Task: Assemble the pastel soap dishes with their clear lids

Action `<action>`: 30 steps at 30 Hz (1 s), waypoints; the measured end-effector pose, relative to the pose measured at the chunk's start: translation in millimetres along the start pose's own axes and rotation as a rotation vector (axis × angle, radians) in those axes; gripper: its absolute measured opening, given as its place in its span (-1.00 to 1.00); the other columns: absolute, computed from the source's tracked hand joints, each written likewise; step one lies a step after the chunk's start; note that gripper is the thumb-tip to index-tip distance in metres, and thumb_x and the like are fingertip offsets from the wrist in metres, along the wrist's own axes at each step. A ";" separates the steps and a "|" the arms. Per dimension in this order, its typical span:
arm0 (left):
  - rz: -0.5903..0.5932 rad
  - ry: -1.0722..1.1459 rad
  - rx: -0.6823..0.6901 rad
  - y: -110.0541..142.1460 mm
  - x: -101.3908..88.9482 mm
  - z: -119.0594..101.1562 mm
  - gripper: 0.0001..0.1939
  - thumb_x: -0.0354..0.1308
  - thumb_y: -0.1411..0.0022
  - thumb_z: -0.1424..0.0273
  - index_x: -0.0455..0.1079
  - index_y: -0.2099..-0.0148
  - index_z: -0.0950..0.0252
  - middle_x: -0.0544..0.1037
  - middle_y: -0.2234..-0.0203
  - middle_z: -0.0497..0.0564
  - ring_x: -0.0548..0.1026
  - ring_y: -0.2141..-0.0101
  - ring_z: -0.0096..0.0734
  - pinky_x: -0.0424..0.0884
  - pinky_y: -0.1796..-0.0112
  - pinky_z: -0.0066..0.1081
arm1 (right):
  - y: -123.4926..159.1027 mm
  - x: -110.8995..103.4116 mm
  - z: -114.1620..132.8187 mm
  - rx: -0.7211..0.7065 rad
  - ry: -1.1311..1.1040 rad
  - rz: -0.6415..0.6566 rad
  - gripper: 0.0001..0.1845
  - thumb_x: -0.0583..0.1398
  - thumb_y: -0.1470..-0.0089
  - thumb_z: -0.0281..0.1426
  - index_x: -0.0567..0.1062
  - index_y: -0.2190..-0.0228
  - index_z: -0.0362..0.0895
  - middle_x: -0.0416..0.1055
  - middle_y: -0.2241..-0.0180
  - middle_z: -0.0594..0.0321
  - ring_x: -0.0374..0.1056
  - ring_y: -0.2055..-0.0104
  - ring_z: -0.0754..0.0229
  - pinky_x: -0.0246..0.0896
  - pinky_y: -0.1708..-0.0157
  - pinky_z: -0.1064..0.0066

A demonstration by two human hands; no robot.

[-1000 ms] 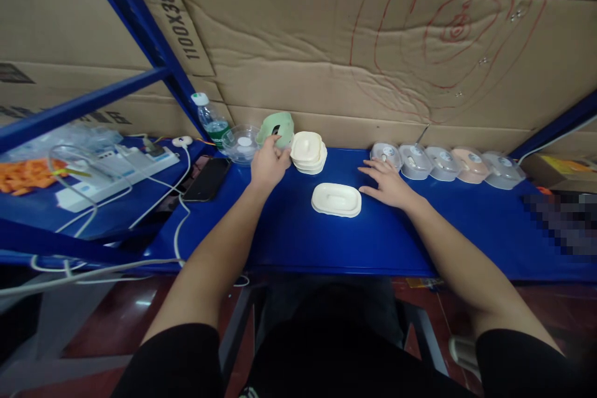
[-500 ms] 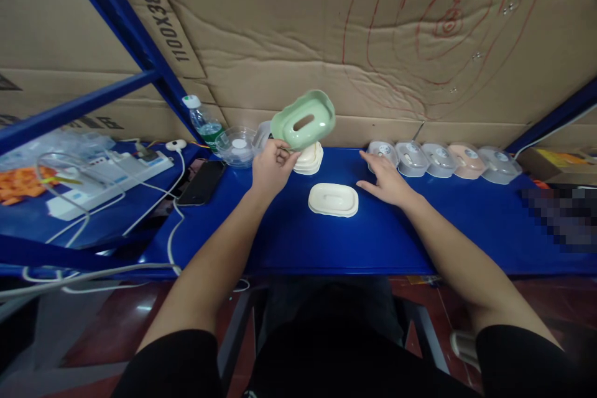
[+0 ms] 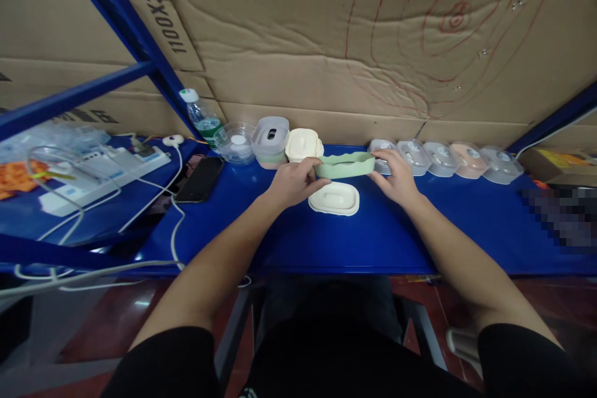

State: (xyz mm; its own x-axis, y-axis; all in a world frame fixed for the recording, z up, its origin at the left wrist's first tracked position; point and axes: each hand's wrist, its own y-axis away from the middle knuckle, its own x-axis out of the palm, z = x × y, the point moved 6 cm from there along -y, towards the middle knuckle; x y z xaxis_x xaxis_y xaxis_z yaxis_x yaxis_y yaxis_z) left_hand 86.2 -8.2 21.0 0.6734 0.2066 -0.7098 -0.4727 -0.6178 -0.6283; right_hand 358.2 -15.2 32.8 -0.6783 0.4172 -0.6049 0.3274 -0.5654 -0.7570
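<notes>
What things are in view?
Green dish: 1, green, between hands
Low stack: 1, cream, centre
Tall stack: 1, cream, back centre
Mixed stack: 1, grey, green, pink, back left
Round tubs: count unclear, clear, back left
Bottle: 1, clear, green label, back left
Phone: 1, black, left
Loose pieces: several, orange, far left
Power strips: count unclear, white, far left
Lidded boxes: 5, four grey, one pink, right
Table: 1, blue, below
Cardboard: several sheets, brown, behind
Left hand, right hand: 1 each, on dish

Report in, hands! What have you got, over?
Left hand, right hand: gripping green dish, one at each end. Cream dish nearby on blue table. Cream stack just beyond left hand.
</notes>
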 end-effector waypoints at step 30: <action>0.715 -0.232 -0.406 9.8 33.3 20.7 -0.45 -0.25 -0.56 0.10 0.52 -0.04 0.25 0.67 -0.02 0.21 0.62 -0.04 0.01 0.45 0.00 -0.15 | 19.0 48.7 6.3 0.374 0.072 0.852 -0.26 -0.07 -0.36 0.25 0.39 0.50 -0.07 0.50 0.44 0.16 0.36 0.39 0.14 -0.03 0.39 0.31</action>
State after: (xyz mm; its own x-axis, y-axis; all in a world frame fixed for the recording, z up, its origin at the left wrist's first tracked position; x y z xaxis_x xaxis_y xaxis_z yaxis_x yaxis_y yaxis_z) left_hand 92.2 8.3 -15.4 0.1360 -0.2136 -0.9674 -0.4695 -0.8738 0.1269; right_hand 327.3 -10.1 -9.5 -0.2599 -0.2079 -0.9430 0.4537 -0.8883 0.0708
